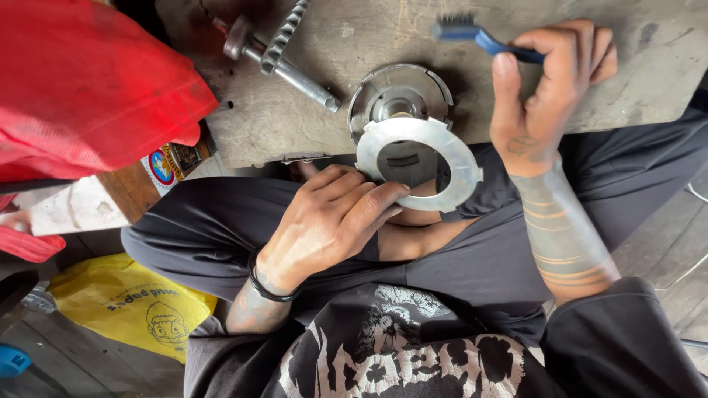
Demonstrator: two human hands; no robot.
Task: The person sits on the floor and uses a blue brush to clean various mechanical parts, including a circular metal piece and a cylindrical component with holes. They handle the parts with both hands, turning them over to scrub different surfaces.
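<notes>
Item: flat metal ring plate point(442, 147), dull silver, round, wide central opening, small tabs along its outer rim. I see it held over the lap at the near edge of the counter point(634, 81), tilted toward the camera. My left hand point(332, 217) pinches its left rim, fingers curled closed on it. My right hand point(549, 81) is closed around a blue-handled wire brush point(472, 33), raised above the counter. Behind the plate, a round metal housing point(398, 92) lies on the counter; a geared shaft point(284, 51) lies to its left.
</notes>
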